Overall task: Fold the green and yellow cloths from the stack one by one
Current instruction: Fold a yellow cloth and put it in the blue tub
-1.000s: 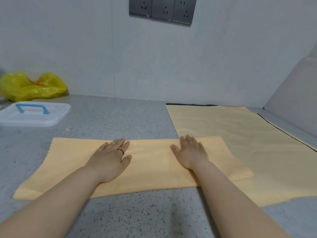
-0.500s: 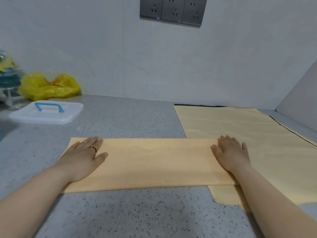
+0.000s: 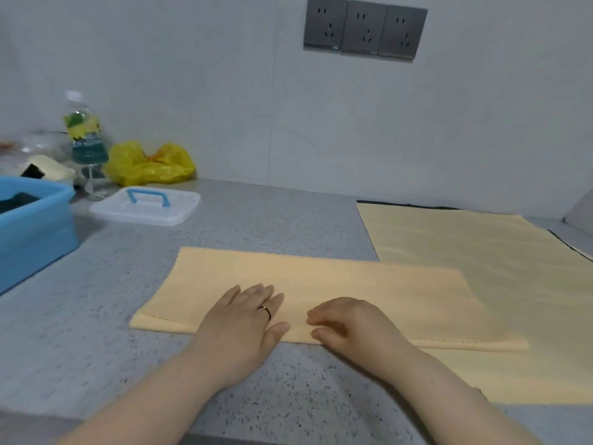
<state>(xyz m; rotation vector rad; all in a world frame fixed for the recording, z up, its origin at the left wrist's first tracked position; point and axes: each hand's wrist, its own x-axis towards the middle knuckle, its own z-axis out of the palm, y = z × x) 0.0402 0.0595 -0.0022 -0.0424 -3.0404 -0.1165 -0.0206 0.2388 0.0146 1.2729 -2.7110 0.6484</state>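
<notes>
The hands have come in from the two ends of the folded yellow cloth [image 3: 337, 281] and now meet at the middle of its near edge; the left hand [image 3: 244, 319] lies flat, fingers straight, pressing the cloth; the right hand [image 3: 351, 324] has its fingers bent onto the edge, and whether it pinches anything I cannot tell; the cloth lies as a long strip on the worktop [image 3: 256, 220], its right end over the stack [image 3: 497, 268]; smoothing looks done, so a crosswise fold probably follows.

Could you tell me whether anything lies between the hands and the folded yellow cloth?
Nothing visible does: the left hand lies flat on the folded yellow cloth and the right hand touches its near edge.
</notes>
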